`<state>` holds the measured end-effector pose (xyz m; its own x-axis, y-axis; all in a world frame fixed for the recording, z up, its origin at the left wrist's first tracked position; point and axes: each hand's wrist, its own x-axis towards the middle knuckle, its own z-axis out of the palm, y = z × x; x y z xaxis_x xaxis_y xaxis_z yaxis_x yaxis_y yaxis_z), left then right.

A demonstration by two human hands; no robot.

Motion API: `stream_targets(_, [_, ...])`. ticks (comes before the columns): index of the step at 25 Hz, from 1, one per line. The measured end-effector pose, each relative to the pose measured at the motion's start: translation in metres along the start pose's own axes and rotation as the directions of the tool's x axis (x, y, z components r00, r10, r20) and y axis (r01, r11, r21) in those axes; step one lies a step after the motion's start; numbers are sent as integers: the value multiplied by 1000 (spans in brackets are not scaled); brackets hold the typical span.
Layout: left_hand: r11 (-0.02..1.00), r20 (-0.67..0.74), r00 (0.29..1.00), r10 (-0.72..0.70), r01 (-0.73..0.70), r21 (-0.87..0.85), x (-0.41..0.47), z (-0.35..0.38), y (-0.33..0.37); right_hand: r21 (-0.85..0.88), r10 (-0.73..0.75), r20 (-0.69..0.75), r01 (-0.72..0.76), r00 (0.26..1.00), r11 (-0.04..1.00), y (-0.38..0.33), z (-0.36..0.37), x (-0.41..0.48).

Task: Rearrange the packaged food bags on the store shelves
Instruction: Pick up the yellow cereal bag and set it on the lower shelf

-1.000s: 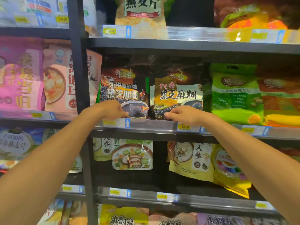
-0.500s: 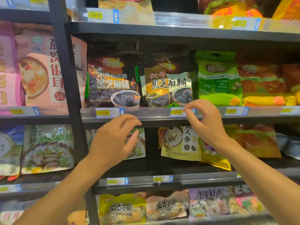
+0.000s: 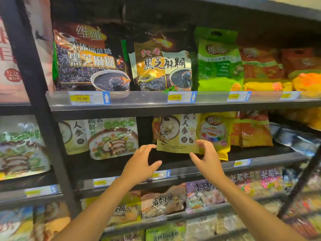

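Fingers of the left hand [image 3: 140, 164] are spread wide, holding nothing, just below-left of the yellow bag [image 3: 177, 134] on the middle shelf [image 3: 278, 158]. The right hand [image 3: 208, 159], at that bag's lower right corner, is equally spread; whether it touches the bag is unclear.

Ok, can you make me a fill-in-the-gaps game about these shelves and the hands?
1. Just right of the gold sesame bag stands a bag coloured ____.
2. The left hand and right hand reach towards the ginseng bag, one shelf ____ the gold sesame bag.
3. The blue arrows on the price tags point ____.

Missing words: green; below; up.
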<state>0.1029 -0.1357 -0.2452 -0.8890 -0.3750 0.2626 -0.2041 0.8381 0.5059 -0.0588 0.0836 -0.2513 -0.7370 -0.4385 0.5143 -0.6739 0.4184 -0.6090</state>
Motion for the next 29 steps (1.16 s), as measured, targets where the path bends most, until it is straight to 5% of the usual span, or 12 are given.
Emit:
stream_targets(5, [980,68,988,-138,146,-137,63,32,7,-53,204,84,-201,975,978,48,32,58])
stream_targets(10, [925,-25,970,-242,223,-308,143,55,8,-6,395,208,-403,895,915,83,55,113])
stream_targets(15, [862,-12,972,-236,204,-463,204,77,-13,78,239,108,-248,965,966,101,76,156])
stream_targets(29, [761,161,941,-299,337,-555,215,54,1,297,297,127,-322,946,899,105,65,172])
